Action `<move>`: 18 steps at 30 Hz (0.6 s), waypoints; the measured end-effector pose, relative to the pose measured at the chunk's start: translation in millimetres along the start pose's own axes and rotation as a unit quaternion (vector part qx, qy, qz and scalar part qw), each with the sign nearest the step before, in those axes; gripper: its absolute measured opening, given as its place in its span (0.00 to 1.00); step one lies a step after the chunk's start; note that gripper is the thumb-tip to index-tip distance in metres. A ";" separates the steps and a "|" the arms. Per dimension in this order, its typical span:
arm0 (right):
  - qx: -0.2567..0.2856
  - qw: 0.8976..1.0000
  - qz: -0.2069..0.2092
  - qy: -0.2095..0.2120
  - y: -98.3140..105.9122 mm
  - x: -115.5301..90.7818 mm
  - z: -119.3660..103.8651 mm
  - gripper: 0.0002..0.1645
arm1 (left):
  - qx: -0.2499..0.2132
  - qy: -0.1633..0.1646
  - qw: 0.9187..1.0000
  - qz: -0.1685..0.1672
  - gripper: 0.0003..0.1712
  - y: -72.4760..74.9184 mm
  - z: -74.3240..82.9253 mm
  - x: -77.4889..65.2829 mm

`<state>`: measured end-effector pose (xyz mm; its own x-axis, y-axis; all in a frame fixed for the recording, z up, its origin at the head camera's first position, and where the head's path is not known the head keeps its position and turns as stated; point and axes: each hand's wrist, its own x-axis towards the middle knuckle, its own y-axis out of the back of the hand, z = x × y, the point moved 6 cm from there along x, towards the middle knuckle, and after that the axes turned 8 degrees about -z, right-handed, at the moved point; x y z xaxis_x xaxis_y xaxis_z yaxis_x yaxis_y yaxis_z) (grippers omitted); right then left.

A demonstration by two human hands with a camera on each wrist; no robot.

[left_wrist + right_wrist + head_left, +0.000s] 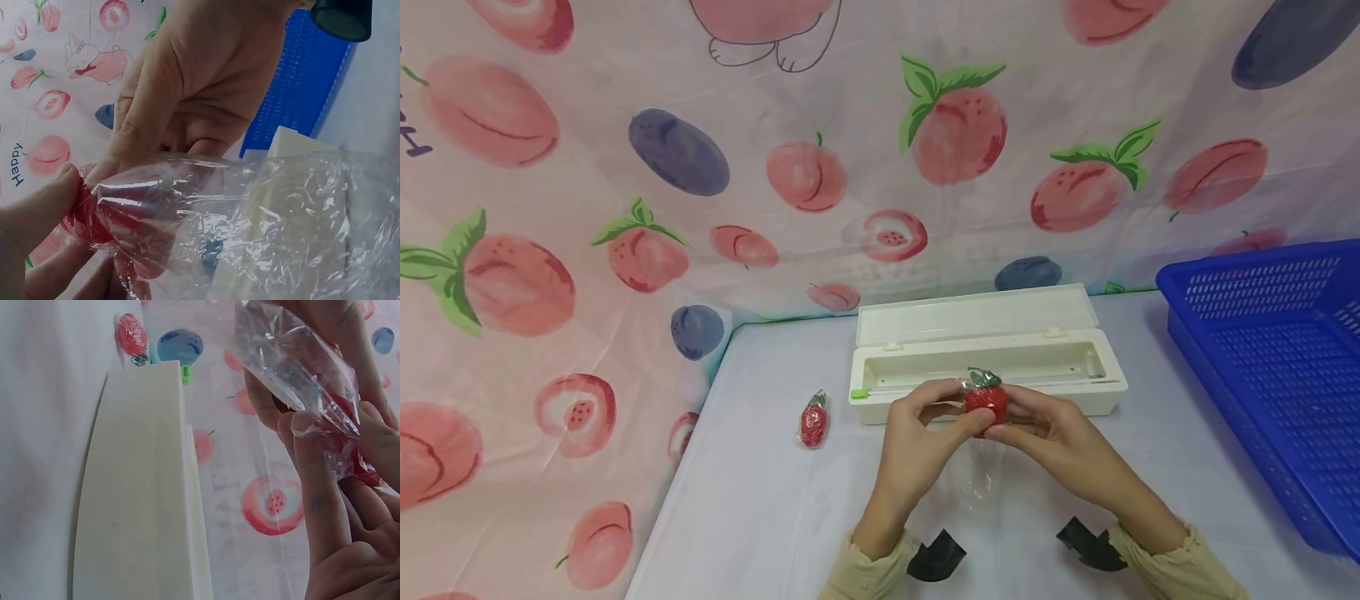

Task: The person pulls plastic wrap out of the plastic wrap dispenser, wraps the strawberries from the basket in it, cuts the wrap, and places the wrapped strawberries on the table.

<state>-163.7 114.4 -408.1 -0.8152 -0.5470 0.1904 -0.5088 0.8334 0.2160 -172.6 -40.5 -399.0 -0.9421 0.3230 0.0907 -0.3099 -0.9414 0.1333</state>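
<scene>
A red strawberry (987, 402) with a green leafy cap and stem is held up between both hands, in front of the white box. My left hand (917, 442) pinches it from the left with thumb and fingers. From the right, my right hand (1063, 442) grips it, the two thumbs nearly meeting on its near side. Clear plastic film (300, 212) wraps round the red body and trails loose from it, hanging below the hands in the head view. Another strawberry (813, 423), wrapped in shiny film, lies on the table to the left.
Behind the hands stands a long white box (880, 408) with its lid (977, 315) raised and a green tab (860, 394) at its left end. A blue plastic basket (1232, 433) stands at the right. Fruit-printed cloth (850, 100) hangs behind the white-covered table (737, 517).
</scene>
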 end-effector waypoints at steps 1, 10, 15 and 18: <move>0.003 1.000 0.002 -0.001 0.2 0.0 -0.3 0.26 | 0.003 -0.004 1.000 -0.001 0.19 0.0 0.6 -0.1; -0.032 0.998 0.029 -0.053 0.5 -0.1 2.3 0.27 | -0.021 -0.009 0.998 0.053 0.18 7.5 -0.5 -1.7; -0.043 0.997 0.014 -0.069 -6.3 1.6 8.1 0.33 | -0.053 -0.008 0.995 0.083 0.19 11.2 0.5 -2.6; -0.039 0.997 0.006 -0.062 -10.8 3.1 9.9 0.33 | -0.068 -0.006 0.994 0.083 0.19 11.4 0.0 -2.9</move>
<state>-163.5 104.5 -419.4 -0.8520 -0.5182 0.0745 -0.4788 0.8288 0.2897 -173.5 -52.2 -397.7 -0.9802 0.1632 0.1123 -0.1664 -0.9859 -0.0192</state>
